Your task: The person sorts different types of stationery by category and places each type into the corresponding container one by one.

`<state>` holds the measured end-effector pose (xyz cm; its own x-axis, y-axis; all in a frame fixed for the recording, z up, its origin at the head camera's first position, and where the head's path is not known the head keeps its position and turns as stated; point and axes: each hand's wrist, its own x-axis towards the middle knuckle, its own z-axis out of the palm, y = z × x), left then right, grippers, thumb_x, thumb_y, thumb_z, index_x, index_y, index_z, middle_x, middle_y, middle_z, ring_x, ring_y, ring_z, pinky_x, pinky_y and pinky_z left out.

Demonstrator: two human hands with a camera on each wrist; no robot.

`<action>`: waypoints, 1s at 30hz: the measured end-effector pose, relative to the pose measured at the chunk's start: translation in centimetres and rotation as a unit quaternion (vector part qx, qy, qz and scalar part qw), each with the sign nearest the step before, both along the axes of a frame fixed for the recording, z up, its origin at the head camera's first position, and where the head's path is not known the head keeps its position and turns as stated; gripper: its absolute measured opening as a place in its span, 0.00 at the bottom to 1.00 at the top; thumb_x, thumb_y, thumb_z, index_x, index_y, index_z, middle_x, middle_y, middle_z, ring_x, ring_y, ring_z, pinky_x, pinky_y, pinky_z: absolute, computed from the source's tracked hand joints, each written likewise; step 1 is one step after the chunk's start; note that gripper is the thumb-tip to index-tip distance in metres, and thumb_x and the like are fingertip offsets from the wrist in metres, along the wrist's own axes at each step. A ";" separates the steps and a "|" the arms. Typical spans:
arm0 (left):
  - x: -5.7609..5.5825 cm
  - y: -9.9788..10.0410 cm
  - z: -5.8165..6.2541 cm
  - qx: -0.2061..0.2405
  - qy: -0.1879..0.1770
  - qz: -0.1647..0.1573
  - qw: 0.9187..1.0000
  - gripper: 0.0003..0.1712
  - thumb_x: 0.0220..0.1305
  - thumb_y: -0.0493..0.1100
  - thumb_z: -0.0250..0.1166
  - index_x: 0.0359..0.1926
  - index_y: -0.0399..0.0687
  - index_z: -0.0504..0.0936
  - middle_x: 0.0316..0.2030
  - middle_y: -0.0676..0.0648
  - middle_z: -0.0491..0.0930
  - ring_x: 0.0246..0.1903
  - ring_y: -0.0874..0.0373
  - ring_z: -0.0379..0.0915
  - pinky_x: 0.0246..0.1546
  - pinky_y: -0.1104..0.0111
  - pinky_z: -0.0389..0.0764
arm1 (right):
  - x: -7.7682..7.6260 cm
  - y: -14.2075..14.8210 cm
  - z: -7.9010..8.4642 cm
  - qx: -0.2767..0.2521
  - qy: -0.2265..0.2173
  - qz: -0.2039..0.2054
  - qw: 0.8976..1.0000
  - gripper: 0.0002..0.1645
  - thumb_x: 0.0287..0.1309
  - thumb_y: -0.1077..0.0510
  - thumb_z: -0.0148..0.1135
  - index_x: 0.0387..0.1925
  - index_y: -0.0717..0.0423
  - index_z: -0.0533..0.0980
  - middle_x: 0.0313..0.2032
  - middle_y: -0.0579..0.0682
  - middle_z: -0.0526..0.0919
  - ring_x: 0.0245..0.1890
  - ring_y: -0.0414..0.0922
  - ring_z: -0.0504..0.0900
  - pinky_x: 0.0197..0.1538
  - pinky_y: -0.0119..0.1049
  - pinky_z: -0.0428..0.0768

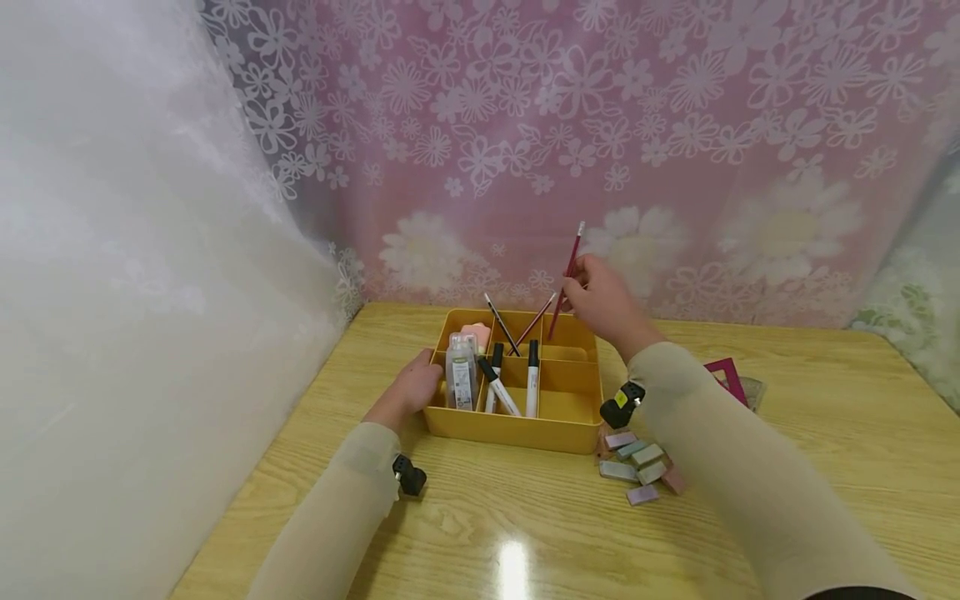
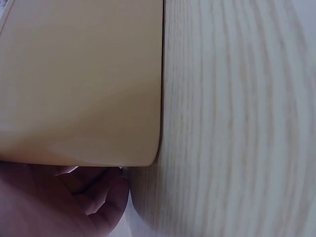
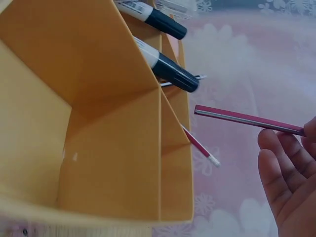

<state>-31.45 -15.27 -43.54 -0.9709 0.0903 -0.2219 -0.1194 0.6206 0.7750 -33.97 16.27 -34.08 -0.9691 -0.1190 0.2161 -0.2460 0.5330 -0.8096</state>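
My right hand [image 1: 600, 296] pinches a dark red pencil [image 1: 576, 247] above the back right compartment of a yellow desk organizer [image 1: 517, 431]. The pencil stands nearly upright, its white-tipped end up; the right wrist view shows its flat lower end [image 3: 197, 109] outside the fingers. At the organizer's left wall, my left hand [image 1: 417, 383] grips the side; its curled fingers [image 2: 116, 197] show beside the corner in the left wrist view. A black pencil [image 1: 501, 323] and another red pencil [image 1: 537, 321] lean in the back middle compartment. White markers [image 1: 532, 392] with black caps stand in front of them.
Clear plastic cases [image 1: 461, 375] stand in the front left compartment, with a pink item [image 1: 476, 335] behind. Several pastel blocks [image 1: 617, 471] lie on the wooden table [image 1: 465, 517] near the organizer's front right corner. A magenta frame-like piece [image 1: 729, 377] lies farther right. A floral curtain [image 1: 480, 167] hangs behind.
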 end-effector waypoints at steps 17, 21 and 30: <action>0.1 0.0 -0.1 0.017 0.011 -0.004 1.000 0.33 0.76 0.48 0.40 0.77 0.42 0.56 0.72 0.39 0.64 0.71 0.43 0.58 0.71 0.47 0.58 | -1.1 -2.3 -2.1 0.096 -0.034 0.025 0.995 0.21 0.78 0.53 0.46 0.63 0.58 0.70 0.43 0.59 0.81 0.33 0.55 0.78 0.31 0.43 0.76; 0.1 -0.1 -0.1 0.015 0.013 -0.002 1.000 0.33 0.75 0.48 0.40 0.77 0.42 0.57 0.71 0.39 0.64 0.70 0.44 0.58 0.71 0.47 0.58 | -1.0 -2.3 -2.3 0.102 -0.041 0.032 0.993 0.24 0.78 0.50 0.46 0.67 0.57 0.69 0.44 0.61 0.81 0.38 0.57 0.81 0.35 0.44 0.78; 0.1 -0.1 -0.2 0.018 0.009 -0.001 1.000 0.33 0.76 0.48 0.39 0.77 0.43 0.56 0.72 0.40 0.64 0.70 0.44 0.59 0.71 0.47 0.58 | -0.6 -0.6 -2.8 0.114 -0.052 0.016 0.992 0.20 0.78 0.51 0.47 0.62 0.55 0.69 0.48 0.58 0.79 0.40 0.56 0.81 0.35 0.43 0.79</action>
<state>-31.36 -15.33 -43.70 -0.9745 0.1005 -0.2008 -0.1034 0.5928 0.7987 -34.61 15.69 -36.87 -0.9795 -0.1850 0.0793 -0.1878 0.6980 -0.6911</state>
